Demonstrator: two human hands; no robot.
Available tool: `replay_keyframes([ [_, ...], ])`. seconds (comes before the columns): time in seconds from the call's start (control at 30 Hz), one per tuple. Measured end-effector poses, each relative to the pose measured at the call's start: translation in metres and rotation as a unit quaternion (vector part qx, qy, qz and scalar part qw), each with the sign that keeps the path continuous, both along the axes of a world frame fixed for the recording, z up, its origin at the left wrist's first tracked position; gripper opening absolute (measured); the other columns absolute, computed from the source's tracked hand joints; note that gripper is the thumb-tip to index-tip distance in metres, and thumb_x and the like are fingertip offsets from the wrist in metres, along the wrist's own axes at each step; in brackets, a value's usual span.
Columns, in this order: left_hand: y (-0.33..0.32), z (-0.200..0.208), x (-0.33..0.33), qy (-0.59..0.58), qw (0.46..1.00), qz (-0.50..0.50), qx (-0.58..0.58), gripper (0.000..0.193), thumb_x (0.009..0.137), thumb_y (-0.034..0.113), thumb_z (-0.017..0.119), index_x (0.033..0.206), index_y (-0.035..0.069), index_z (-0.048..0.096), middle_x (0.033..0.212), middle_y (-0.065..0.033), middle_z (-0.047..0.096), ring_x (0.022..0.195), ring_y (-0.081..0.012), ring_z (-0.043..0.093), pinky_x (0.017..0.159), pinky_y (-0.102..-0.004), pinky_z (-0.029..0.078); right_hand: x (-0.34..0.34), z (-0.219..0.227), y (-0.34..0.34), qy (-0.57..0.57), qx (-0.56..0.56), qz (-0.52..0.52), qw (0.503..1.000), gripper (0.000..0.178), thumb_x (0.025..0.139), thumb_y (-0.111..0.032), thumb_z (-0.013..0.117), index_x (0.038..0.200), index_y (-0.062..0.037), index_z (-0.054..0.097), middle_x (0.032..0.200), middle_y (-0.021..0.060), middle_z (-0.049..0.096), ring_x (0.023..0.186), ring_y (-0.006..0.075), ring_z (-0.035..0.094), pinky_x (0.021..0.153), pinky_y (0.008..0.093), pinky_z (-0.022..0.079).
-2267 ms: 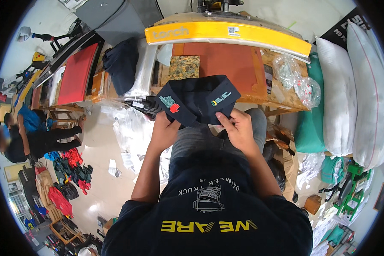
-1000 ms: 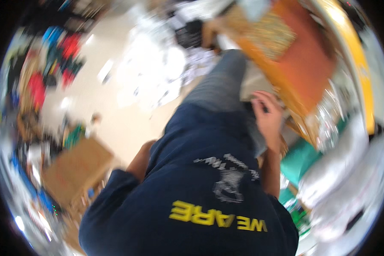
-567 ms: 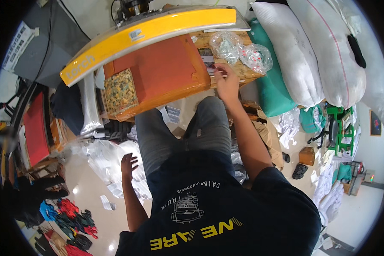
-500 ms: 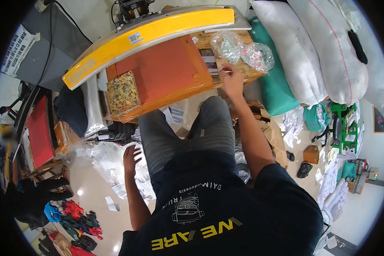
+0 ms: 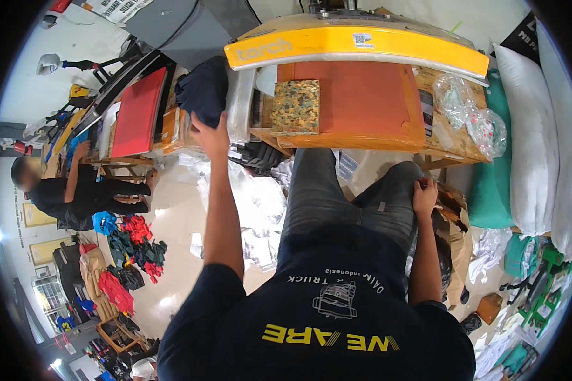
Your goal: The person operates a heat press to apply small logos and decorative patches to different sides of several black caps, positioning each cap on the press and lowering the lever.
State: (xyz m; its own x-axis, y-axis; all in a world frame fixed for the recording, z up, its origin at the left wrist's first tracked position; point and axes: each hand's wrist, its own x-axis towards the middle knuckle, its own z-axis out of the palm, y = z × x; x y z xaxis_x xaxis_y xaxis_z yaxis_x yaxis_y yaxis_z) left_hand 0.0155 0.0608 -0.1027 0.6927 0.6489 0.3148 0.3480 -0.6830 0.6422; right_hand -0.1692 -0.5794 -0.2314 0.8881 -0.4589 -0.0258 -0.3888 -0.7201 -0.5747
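My left hand (image 5: 211,134) reaches forward to a bundle of dark navy cloth (image 5: 203,89) on the left end of the work surface. Its thumb and fingers are spread at the near edge of the cloth, touching it or very close. By my right knee, my right hand (image 5: 425,195) is drawn back with its fingers curled together; what they hold, if anything, is too small to make out. In front stands a heat press with a yellow-edged upper plate (image 5: 362,46) raised over an orange-red bed (image 5: 362,105). A speckled square pad (image 5: 296,106) lies on the bed's left side.
Crumpled clear plastic bags (image 5: 486,130) lie right of the bed, beside green (image 5: 494,171) and white sacks (image 5: 529,140). A second press with a red bed (image 5: 140,114) stands left, where another person (image 5: 63,193) works. Plastic wrapping (image 5: 254,216) and coloured cloths (image 5: 136,244) litter the floor.
My view has swung left. My left hand has gone from beside my leg forward to the navy cloth. My right hand has pulled back from the table's right side to my knee.
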Motion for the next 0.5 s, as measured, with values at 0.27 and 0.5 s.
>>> replay_keyframes([
  [0.27,0.067,0.007,0.075,0.109,0.993,-0.036,0.027,0.137,0.075,0.047,0.110,0.176,0.010,0.025,0.165,-0.0464,0.043,0.146,-0.0643,0.059,0.125,-0.0641,0.054,-0.002,0.000,-0.002,0.002,0.016,-0.019,1.000,0.032,0.102,-0.020,0.081,0.128,-0.0019,0.074,0.132,0.0232,0.070,0.131,0.0479,0.065,0.116,0.0573,0.051],
  [0.5,0.092,0.037,0.037,-0.070,0.994,-0.067,0.057,0.123,0.079,0.031,0.105,0.171,0.002,0.029,0.158,-0.0365,0.052,0.143,-0.0511,0.063,0.128,-0.0578,0.048,-0.003,0.019,0.009,-0.030,0.018,-0.025,0.999,0.024,0.102,-0.014,0.081,0.122,-0.0013,0.076,0.120,0.0193,0.073,0.117,0.0435,0.070,0.107,0.0533,0.056],
])
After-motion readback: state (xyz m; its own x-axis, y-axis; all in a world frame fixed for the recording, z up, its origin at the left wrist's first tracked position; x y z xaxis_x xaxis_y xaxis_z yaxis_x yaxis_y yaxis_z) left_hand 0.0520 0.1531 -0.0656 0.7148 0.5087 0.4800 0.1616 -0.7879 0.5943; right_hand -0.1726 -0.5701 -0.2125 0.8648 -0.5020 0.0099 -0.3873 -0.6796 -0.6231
